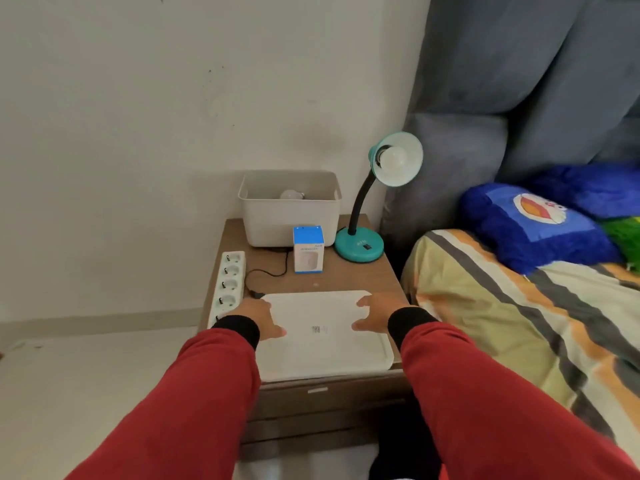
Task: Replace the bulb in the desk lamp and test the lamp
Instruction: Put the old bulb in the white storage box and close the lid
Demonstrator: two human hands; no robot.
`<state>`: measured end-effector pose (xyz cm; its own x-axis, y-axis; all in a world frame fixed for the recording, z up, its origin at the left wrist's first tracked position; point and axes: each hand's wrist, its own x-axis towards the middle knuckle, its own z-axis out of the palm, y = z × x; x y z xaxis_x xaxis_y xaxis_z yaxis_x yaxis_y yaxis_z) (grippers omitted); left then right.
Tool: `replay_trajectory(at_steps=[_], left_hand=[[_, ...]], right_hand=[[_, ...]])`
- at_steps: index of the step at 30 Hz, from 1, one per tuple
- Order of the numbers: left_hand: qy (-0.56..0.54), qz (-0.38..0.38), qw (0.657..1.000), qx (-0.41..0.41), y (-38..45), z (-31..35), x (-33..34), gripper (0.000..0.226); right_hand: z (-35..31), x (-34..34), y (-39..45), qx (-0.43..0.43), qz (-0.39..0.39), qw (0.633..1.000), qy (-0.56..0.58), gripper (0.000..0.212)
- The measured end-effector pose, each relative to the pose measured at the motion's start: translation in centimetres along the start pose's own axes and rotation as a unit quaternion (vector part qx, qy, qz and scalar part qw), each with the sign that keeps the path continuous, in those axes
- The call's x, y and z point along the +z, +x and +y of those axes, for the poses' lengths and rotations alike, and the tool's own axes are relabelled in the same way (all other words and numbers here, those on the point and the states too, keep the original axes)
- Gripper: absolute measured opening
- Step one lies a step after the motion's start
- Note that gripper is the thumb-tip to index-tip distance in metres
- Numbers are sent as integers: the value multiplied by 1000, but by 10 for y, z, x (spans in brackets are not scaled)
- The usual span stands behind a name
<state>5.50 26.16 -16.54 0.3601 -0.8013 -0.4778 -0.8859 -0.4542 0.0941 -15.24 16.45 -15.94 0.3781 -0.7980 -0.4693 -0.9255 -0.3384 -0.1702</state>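
Your left hand and right hand lay open, flat on the tray.
Risk: the plug lay unplugged; the lamp test could fail.

Both hands, left hand and right hand, flat on white tray at 6 o'clock, teal desk lamp with bulb at 1 o'clock, bulb box and bin at 12 o'clock.

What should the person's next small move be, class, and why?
Probably lift the right hand off the white tray and reach for the lamp: both hands lie flat and empty, the left hand too, and a bulb sits in the shade.
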Motion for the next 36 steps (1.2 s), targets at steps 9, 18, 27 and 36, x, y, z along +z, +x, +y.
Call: replay_trajectory(at_steps=[9,18,27,36], left_hand=[[-30,-30,999,-12,-9,2,55,103],[-104,12,995,-10,-14,-3,61,101],[-336,123,933,32,-17,-12,31,101],[-374,253,886,102,-2,-30,-60,97]], right_hand=[[16,42,-11,0,-43,999,-5,77],[11,49,-11,10,10,1000,5,72],[22,20,-6,31,83,974,207,79],[-16,-72,26,-45,227,923,308,87]])
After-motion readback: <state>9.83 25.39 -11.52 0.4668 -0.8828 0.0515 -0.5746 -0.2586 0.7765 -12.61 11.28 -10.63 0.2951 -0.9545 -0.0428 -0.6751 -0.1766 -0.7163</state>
